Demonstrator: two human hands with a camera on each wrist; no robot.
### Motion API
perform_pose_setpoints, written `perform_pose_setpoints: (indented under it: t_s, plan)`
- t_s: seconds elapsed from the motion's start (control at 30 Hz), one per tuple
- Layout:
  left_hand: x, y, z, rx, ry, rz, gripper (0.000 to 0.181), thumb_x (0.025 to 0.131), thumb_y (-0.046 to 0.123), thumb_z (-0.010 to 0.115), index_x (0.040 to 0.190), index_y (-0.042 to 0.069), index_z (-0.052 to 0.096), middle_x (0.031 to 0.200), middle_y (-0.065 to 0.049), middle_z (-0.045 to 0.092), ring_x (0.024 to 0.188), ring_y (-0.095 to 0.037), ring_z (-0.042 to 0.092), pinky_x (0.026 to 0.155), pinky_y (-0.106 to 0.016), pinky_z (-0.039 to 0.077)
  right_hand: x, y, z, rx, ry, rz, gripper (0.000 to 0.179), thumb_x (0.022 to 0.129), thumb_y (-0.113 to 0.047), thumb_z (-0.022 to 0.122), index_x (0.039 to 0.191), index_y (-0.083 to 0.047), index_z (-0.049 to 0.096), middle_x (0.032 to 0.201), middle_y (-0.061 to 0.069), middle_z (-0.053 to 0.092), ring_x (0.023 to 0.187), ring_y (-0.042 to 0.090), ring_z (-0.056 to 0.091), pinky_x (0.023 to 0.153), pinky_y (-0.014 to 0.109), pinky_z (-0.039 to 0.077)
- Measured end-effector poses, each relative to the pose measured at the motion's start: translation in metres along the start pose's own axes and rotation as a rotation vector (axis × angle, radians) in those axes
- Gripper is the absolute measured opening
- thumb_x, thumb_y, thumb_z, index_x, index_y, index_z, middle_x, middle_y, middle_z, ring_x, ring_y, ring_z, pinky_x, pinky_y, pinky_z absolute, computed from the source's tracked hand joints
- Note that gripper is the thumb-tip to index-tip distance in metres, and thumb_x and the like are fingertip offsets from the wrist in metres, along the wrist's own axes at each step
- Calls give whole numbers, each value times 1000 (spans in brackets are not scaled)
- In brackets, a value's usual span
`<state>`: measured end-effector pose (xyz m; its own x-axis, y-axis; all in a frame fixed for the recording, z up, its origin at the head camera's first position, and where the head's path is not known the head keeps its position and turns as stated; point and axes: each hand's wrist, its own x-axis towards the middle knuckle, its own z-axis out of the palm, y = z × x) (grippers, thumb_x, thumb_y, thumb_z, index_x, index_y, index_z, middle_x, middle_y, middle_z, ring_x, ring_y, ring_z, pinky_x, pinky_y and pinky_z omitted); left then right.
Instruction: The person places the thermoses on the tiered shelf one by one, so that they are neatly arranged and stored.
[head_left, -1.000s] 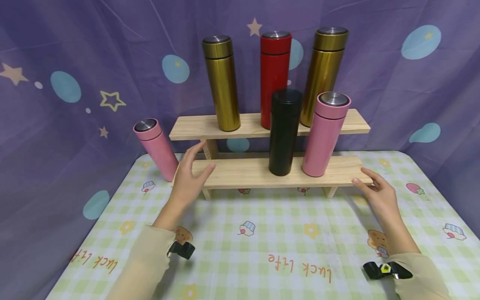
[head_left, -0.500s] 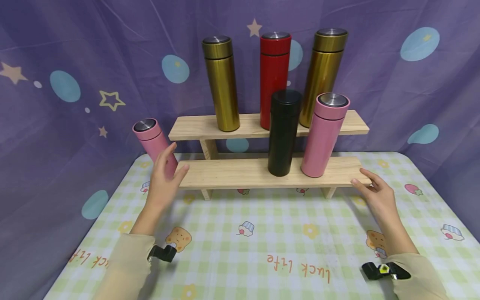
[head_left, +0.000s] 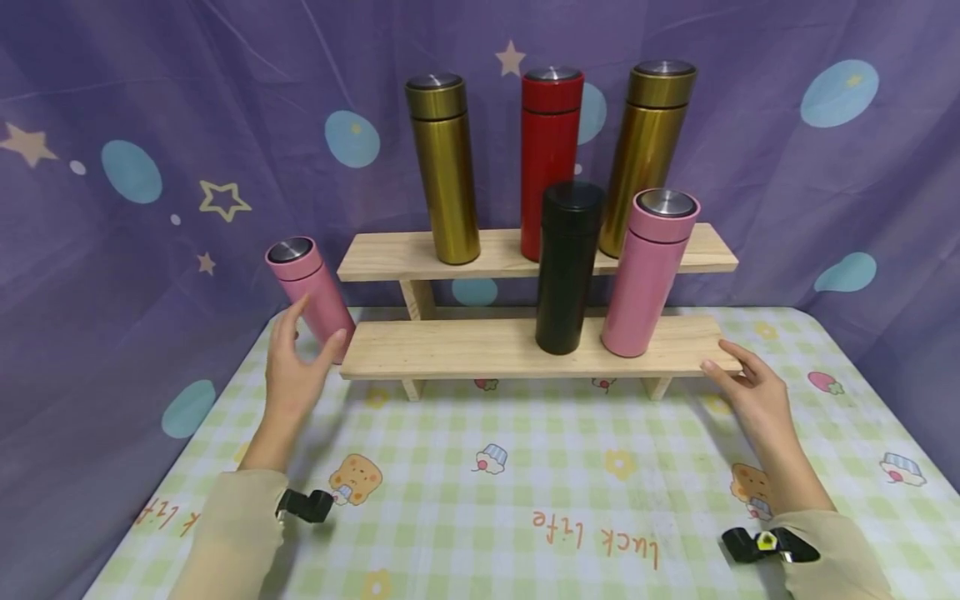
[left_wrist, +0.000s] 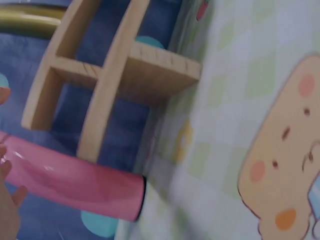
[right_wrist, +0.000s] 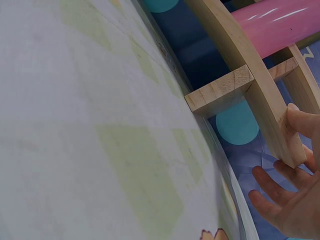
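Observation:
My left hand (head_left: 291, 379), thumb and fingers spread, is at the pink thermos (head_left: 318, 287) that leans slightly beside the left end of a two-tier wooden shelf (head_left: 450, 346). In the left wrist view, fingertips (left_wrist: 6, 167) overlap this thermos; contact cannot be told. My right hand (head_left: 759, 400) holds the right end of the lower board, thumb on its front edge and a finger at its end. On that board stand a black thermos (head_left: 568, 275) and another pink thermos (head_left: 648, 287).
Along the upper board are a gold thermos (head_left: 447, 183), a red thermos (head_left: 546, 158) and a second gold thermos (head_left: 654, 150). A checked tablecloth (head_left: 555, 467) covers the table. Behind hangs a purple curtain (head_left: 247, 92).
My left hand has moved left from the lower board's left end to the pink thermos beside the shelf. The right hand keeps its place on the board's right end.

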<state>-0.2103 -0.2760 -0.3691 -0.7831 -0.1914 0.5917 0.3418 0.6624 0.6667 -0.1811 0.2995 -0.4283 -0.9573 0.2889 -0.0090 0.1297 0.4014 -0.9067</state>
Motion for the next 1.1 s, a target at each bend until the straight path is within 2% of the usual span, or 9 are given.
perform_pose_setpoints:
  t_s: [0.2,0.33,0.43,0.53,0.63,0.73,0.83,0.93,1.1]
  plan:
    - [1,-18,-1,-26,82,5,67,88,15,75,149,19,46,147,-3,45,135,-16,38,105,-39,32,0,1,0,-2,0,4,71,92,-51,65,153,-25,40,160,14,23,133,41,42,77,13,42]
    - [5,-27,-2,-59,100,18,68,88,14,75,149,20,45,146,-4,46,134,-16,39,102,-43,32,0,1,0,1,-7,4,71,92,-51,64,153,-25,39,161,14,22,134,42,41,76,13,42]
    - [9,-31,-2,-68,103,4,71,88,15,75,151,23,43,145,-6,46,134,-18,39,101,-41,32,0,1,0,6,-9,-1,71,92,-50,64,154,-25,38,161,14,22,133,40,43,76,11,42]
    - [13,-34,-3,-72,98,-28,74,88,17,76,152,26,40,146,-8,45,135,-22,39,103,-39,32,0,1,0,8,-2,-3,71,92,-50,65,153,-24,39,160,15,23,129,33,47,75,9,41]
    - [15,-36,-3,-62,90,-55,78,88,19,76,154,29,36,148,-10,43,135,-24,39,104,-39,32,0,2,0,12,4,-7,71,92,-50,66,153,-24,40,160,15,24,119,20,52,74,8,41]
    - [18,-39,-2,-47,84,-70,81,87,21,77,155,31,33,148,-8,42,135,-23,39,104,-40,33,0,2,1,21,4,-11,72,92,-49,66,153,-23,40,159,16,25,107,4,51,74,9,41]
    - [21,-43,0,-41,87,-80,83,87,22,78,155,31,32,147,-5,42,134,-21,40,103,-42,34,0,3,1,31,9,-14,72,91,-48,67,153,-22,40,159,16,26,100,-5,47,74,8,41]
    - [25,-47,3,-38,95,-94,84,86,23,78,155,29,31,148,-3,42,133,-21,40,103,-45,33,0,3,1,31,14,-17,72,91,-48,67,153,-22,41,159,16,27,98,-7,47,74,8,41]
    - [33,-50,6,-46,114,-135,86,87,25,77,157,26,26,152,2,39,134,-21,40,105,-44,31,0,3,1,35,12,-11,72,91,-48,67,153,-23,40,159,15,25,106,0,50,74,8,41]
